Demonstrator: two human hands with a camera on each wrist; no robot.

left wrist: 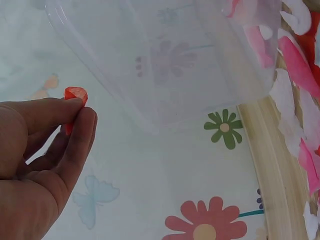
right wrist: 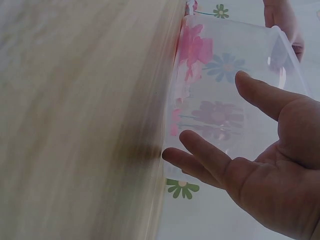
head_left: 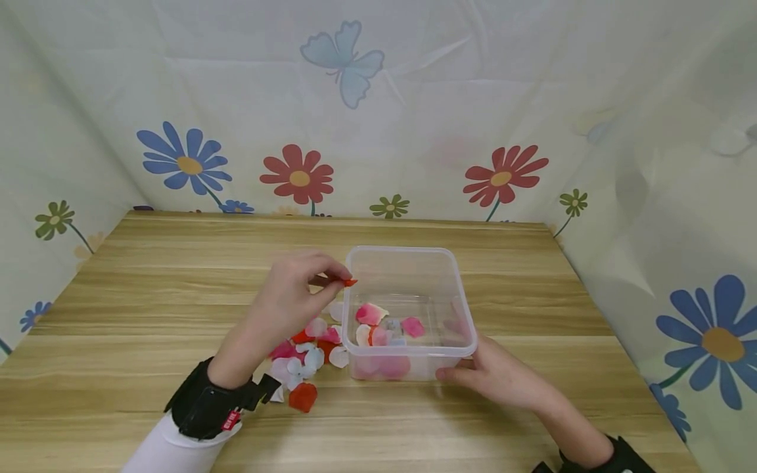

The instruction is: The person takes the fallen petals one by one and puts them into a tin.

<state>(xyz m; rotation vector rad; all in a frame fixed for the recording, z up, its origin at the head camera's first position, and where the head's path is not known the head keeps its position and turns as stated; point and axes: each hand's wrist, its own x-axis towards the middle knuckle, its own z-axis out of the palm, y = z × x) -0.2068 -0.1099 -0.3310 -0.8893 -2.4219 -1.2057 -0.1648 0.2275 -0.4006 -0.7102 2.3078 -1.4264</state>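
Observation:
A clear plastic box point(head_left: 414, 253) stands on the wooden table point(head_left: 148, 276) with several pink, white and red petals inside. My left hand point(head_left: 301, 289) pinches a small red petal point(head_left: 350, 282) just at the box's left rim; in the left wrist view the red petal point(left wrist: 75, 95) shows between thumb and forefinger below the box point(left wrist: 165, 65). My right hand point(head_left: 491, 374) rests against the box's near right corner with straight fingers point(right wrist: 210, 160) laid on the box wall point(right wrist: 220, 100). A loose pile of petals point(head_left: 307, 358) lies on the table left of the box.
A flower-printed cloth point(head_left: 378, 98) walls in the table at the back and both sides. One red petal point(head_left: 303, 397) lies apart at the near edge of the pile. Black wrist straps point(head_left: 204, 404) sit on both arms.

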